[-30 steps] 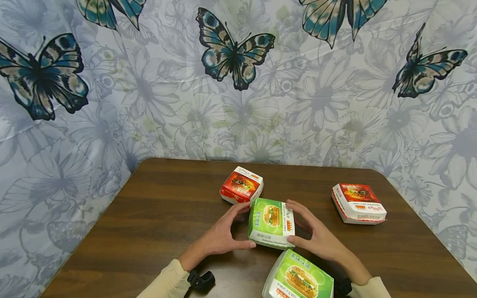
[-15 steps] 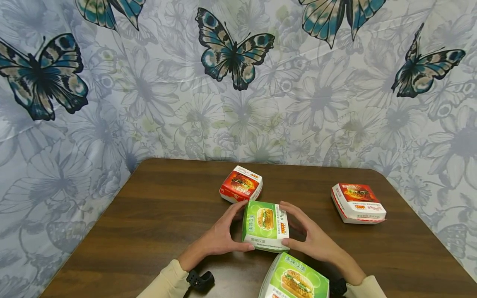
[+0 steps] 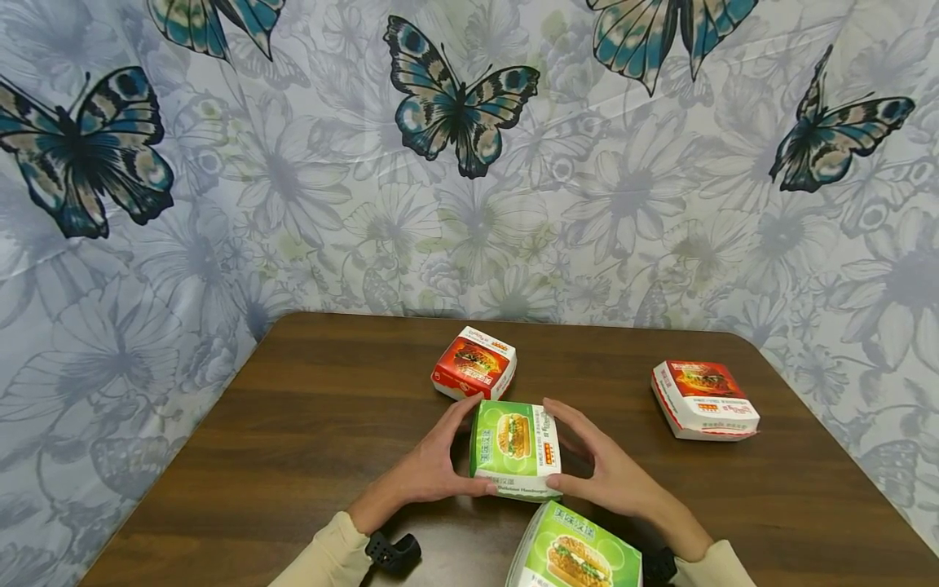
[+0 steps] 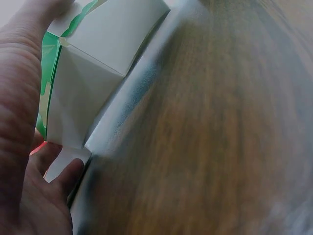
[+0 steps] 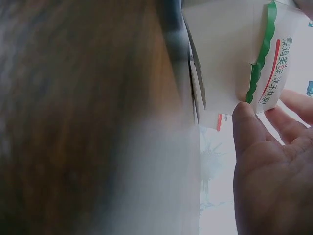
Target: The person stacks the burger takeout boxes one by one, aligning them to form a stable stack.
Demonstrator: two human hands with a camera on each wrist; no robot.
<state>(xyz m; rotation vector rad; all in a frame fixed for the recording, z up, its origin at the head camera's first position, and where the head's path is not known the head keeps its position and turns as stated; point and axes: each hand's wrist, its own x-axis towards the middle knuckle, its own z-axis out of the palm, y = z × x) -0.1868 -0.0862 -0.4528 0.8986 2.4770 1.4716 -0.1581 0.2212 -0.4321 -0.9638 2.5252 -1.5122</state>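
Observation:
A green and white hamburger box point(image 3: 515, 444) sits at the middle of the table, held between both hands. On its left side, my left hand point(image 3: 429, 465) grips it, thumb at the near corner and fingers toward the far side. My right hand point(image 3: 619, 473) grips the opposite side in the same way. In the right wrist view the right thumb point(image 5: 246, 122) presses the box's white wall point(image 5: 225, 54). The left wrist view shows the box's plain white sides point(image 4: 80, 98) and part of the left fingers point(image 4: 68, 178). The far fingertips are partly hidden.
Just behind the held box lies a red hamburger box point(image 3: 475, 363). Another red and white box point(image 3: 706, 399) stands at the right. A second green box point(image 3: 579, 550) is at the near edge of view, by the right forearm. The brown table point(image 3: 293, 424) meets a butterfly-print cloth point(image 3: 330, 228).
The held green box has shifted left and slightly nearer, the right hand travelling with it. My left hand has barely moved; its thumb now overlaps the box's near corner. The red boxes stay put.

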